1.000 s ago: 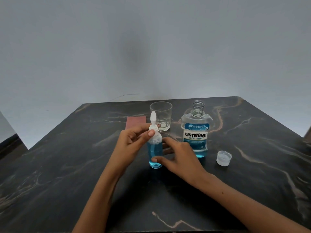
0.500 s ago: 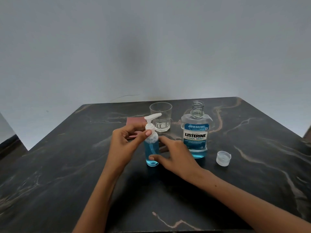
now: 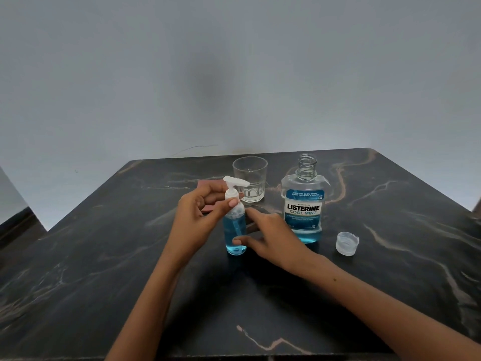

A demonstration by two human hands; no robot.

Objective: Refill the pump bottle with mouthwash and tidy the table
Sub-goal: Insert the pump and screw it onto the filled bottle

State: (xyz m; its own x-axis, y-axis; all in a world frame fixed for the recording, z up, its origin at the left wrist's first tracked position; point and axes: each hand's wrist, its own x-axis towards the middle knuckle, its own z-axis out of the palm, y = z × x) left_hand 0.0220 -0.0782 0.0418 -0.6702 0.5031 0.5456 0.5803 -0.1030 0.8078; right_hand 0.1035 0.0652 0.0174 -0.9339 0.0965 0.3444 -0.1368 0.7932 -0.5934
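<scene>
A small clear pump bottle (image 3: 235, 235) stands upright mid-table, filled with blue mouthwash. Its white pump head (image 3: 232, 187) sits on top, nozzle pointing right. My left hand (image 3: 200, 212) pinches the pump's white collar between thumb and fingers. My right hand (image 3: 270, 235) steadies the bottle's lower body, thumb on its front and fingers behind. To the right stands the uncapped Listerine bottle (image 3: 304, 204), with only a little blue liquid at the bottom. Its clear cap (image 3: 347, 243) lies on the table further right.
An empty clear glass (image 3: 250, 179) stands behind the pump bottle. A reddish-brown flat piece (image 3: 204, 184) lies behind my left hand, mostly hidden. The dark marble table (image 3: 104, 269) ends at a grey wall behind.
The pump nozzle has turned from pointing away to pointing right as my left hand twists the collar. The bottle has shifted slightly left and farther from me.
</scene>
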